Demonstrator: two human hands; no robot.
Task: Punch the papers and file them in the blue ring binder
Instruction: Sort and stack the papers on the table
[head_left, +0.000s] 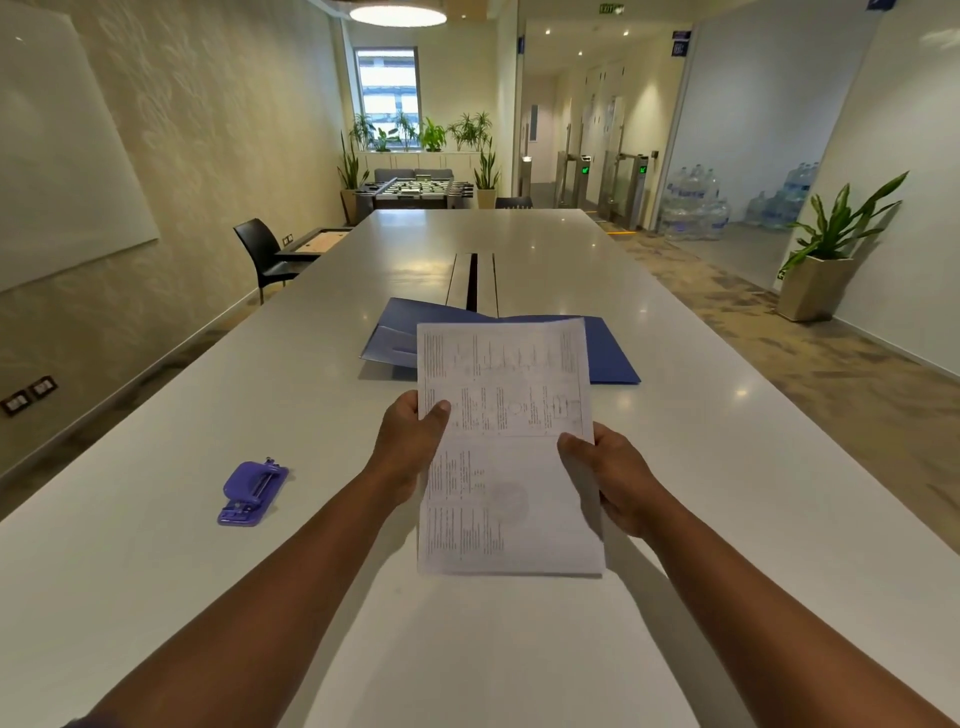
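I hold a stack of printed white papers (506, 447) upright above the long white table (675, 467). My left hand (408, 441) grips the stack's left edge, thumb on the front. My right hand (610, 475) grips the right edge, thumb on the front too. Behind the papers the blue ring binder (610, 351) lies open and flat on the table; the papers hide its middle. A purple hole punch (253, 492) sits on the table to the left of my left forearm, well apart from it.
A dark cable slot (471, 280) runs down the table's middle beyond the binder. A black chair (265, 254) stands at the table's left side. A potted plant (826, 260) stands on the floor at the right.
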